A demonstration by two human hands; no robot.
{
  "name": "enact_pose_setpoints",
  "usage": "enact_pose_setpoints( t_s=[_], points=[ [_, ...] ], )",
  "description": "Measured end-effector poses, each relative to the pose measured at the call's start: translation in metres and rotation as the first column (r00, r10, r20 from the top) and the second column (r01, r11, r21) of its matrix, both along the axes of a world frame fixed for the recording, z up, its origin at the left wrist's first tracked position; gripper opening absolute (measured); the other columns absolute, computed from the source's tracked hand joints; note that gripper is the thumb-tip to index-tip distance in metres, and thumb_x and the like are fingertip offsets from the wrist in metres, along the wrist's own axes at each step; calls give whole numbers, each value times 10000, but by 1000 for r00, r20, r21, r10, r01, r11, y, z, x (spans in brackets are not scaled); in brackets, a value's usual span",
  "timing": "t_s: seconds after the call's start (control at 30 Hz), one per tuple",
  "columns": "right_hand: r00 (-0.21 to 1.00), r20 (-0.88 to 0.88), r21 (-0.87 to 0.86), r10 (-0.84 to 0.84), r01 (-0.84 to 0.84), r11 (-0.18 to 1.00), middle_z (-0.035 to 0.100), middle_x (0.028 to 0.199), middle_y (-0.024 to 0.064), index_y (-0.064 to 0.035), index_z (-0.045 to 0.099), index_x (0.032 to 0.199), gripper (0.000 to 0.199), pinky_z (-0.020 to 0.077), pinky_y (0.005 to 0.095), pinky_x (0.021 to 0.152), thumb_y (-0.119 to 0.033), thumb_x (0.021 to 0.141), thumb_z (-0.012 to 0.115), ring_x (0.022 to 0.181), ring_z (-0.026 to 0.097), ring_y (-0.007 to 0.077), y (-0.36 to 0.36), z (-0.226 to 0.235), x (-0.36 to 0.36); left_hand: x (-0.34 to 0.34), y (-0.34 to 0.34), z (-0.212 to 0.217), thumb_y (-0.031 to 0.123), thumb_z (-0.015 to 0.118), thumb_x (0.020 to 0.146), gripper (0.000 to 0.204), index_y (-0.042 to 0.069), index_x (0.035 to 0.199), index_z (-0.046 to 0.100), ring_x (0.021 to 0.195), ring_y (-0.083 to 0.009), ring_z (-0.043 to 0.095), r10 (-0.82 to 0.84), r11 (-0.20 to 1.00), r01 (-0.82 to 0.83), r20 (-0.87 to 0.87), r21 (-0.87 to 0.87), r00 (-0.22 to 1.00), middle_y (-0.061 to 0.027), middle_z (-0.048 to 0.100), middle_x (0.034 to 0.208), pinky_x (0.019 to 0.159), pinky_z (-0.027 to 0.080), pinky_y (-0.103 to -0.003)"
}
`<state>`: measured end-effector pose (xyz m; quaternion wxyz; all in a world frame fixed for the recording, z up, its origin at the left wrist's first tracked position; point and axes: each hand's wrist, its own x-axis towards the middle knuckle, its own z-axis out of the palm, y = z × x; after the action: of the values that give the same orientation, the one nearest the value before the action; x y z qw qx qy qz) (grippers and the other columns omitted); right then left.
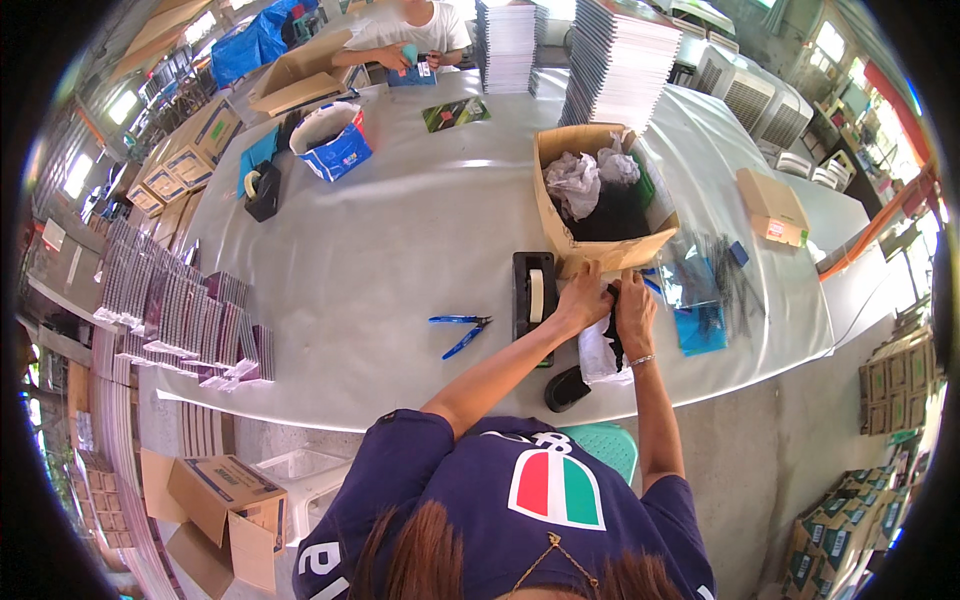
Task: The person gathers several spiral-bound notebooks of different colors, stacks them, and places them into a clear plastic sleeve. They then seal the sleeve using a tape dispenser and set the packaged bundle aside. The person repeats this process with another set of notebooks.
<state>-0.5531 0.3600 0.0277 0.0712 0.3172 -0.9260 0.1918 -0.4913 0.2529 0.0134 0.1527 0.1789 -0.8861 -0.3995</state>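
Both my hands work close together just in front of an open cardboard box (pixel 655 240) holding crumpled white paper and dark material. My left hand (pixel 582 303) has its fingers curled at a small black piece (pixel 612 296), whose kind I cannot make out. From the other side my right hand (pixel 635 314) closes on the same black piece. Below them lies a crumpled white wrapper (pixel 598 358) with black stuff beside it. A black tape dispenser (pixel 521 300) stands left of my left hand. Farther left are blue-handled pliers (pixel 462 332). A rounded black object (pixel 567 391) sits near the table edge.
Right of my hands lie clear-and-blue plastic bags (pixel 700 325) and thin dark strips (pixel 738 295). Tall stacks of spiral-bound books (pixel 612 70) stand behind the box. Bundled notebooks (pixel 185 310) fill the left edge. Across the grey table (pixel 420 230) a person (pixel 420 40) handles something.
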Motion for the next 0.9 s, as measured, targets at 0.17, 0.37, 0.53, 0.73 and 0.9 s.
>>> enact_pose_setpoints(
  t_s=[0.17,0.37,0.53,0.73,0.9],
  points=[
    [997,-57,-8,56,-56,998,623,1001,174,-12,559,1044,214,514,460,782,-101,851,583,974,614,354,0,7,8,-8,-2,1,124,647,736,462,-69,1124,486,924,-427,635,10,985,-8,10,-171,1000,-275,587,1038,770,545,-471],
    [989,-147,-88,-11,-2,996,635,938,141,-33,574,942,125,503,447,741,-73,825,590,909,613,328,-4,-4,6,-14,-3,3,110,673,748,260,-59,931,601,815,-396,674,1,975,10,49,-223,999,-251,656,886,686,564,-449],
    [993,-108,-260,-57,27,965,652,857,124,-47,595,840,54,486,461,712,-86,803,595,873,618,341,-3,-2,8,-10,1,-4,104,640,753,246,-55,937,604,789,-424,666,60,978,-77,-90,-193,994,-270,656,804,688,547,-490],
    [993,-14,-295,-115,106,949,654,877,123,-75,587,823,55,465,495,716,-94,813,537,889,611,364,-2,-2,3,-14,-1,-16,126,647,769,149,-19,804,656,778,-419,663,106,964,-126,-97,-234,990,-246,664,779,690,541,-489],
    [979,145,-361,-143,187,914,665,860,179,-71,632,859,129,459,498,711,-184,833,578,853,625,400,4,-3,-5,-5,-8,-7,192,653,812,259,-50,902,624,777,-430,660,100,985,-116,-128,-128,987,-269,656,798,675,536,-502]
  ],
)
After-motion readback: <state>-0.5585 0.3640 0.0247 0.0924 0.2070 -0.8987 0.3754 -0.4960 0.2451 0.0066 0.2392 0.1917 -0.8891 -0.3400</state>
